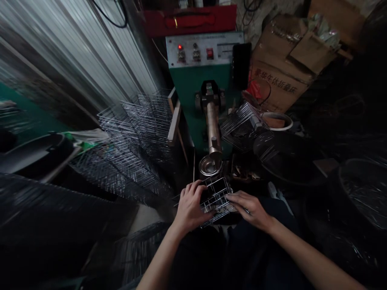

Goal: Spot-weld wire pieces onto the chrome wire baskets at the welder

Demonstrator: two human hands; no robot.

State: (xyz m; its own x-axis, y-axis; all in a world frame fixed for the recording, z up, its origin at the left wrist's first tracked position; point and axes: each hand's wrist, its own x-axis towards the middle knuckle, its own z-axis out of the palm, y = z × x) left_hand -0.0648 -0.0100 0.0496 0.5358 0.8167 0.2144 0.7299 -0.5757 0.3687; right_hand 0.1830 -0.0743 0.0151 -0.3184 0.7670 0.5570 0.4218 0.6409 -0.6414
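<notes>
A small wire rack [216,197] of thin shiny bars is held in front of me, above my lap. My left hand [192,205] grips its left side, thumb below and fingers over the top. On the right side, my right hand [249,207] has its fingers closed on the rack's edge. Just beyond the rack stands a green machine [196,86] with a metal arm [213,125] reaching toward me. A round metal cup [208,165] sits beneath the arm's end.
Stacked wire racks [136,133] stand left of the machine, beside a wooden bar [174,123]. More wire pieces [242,125] lie right of it, near a round bowl [276,121]. A cardboard box [275,80] stands at the back right. A dark basin [33,153] is far left.
</notes>
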